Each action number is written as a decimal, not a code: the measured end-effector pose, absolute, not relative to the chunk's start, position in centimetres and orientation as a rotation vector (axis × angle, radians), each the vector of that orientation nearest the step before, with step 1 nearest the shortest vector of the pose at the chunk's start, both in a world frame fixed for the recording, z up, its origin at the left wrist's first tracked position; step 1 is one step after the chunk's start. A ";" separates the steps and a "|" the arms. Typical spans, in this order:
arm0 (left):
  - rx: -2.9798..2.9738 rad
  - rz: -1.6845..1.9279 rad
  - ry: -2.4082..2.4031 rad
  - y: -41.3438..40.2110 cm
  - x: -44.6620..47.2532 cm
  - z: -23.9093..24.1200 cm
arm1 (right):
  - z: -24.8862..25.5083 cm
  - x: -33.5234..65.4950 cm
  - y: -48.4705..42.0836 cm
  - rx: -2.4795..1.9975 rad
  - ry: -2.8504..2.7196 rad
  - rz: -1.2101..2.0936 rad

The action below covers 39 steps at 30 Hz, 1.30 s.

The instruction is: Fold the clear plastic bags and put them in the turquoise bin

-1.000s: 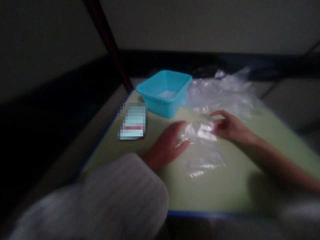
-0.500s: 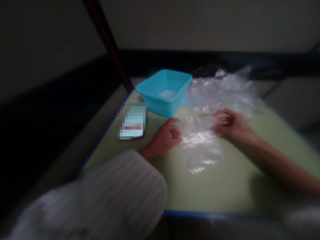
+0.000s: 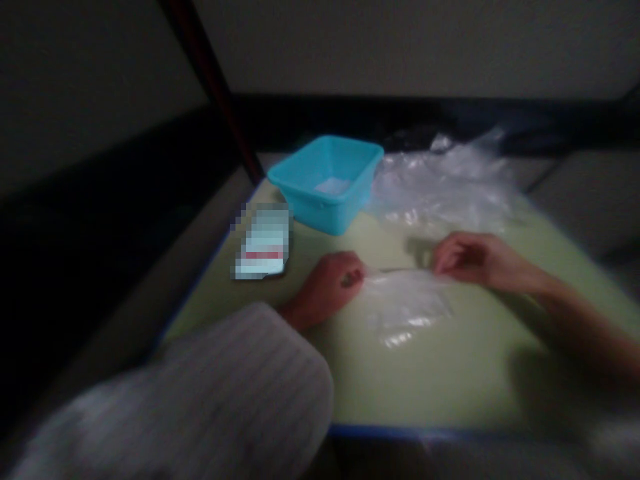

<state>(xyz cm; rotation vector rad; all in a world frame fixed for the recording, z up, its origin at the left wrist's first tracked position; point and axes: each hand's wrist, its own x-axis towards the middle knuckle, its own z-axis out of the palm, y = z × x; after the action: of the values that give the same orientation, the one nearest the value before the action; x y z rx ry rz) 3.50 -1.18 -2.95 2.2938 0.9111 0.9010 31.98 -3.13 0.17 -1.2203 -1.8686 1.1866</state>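
Pinching clear bag (image 3: 405, 307) top edge, left hand (image 3: 330, 288), right hand (image 3: 473, 259)

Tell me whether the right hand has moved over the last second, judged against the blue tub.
Yes, slightly. The right hand has drawn nearer the person and a little to the right, away from the blue tub, pinching the clear bag at its top edge.

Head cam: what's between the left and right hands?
The clear bag's top edge spans from left hand to right hand; each pinches a corner. Under it, bare table.
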 end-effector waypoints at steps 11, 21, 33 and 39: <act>2.561 0.846 0.845 -1.2 3.2 -3.4 | 0.5 32.3 -3.6 -1.231 -2.158 0.989; 2.649 0.835 0.666 -1.5 3.0 -3.3 | 1.7 31.0 -4.6 -1.154 -2.305 0.763; 2.743 0.713 0.680 -1.9 3.3 -2.9 | 0.4 29.4 -5.5 -1.060 -2.462 0.860; 2.773 0.768 0.617 -1.9 3.2 -2.9 | 1.4 30.9 -4.8 -1.238 -2.264 0.796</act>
<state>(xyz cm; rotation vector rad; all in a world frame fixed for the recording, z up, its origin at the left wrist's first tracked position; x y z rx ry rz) 3.20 -1.92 -2.89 2.7734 0.6168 0.7682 30.89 -4.81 1.41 -1.2375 -2.2642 0.7962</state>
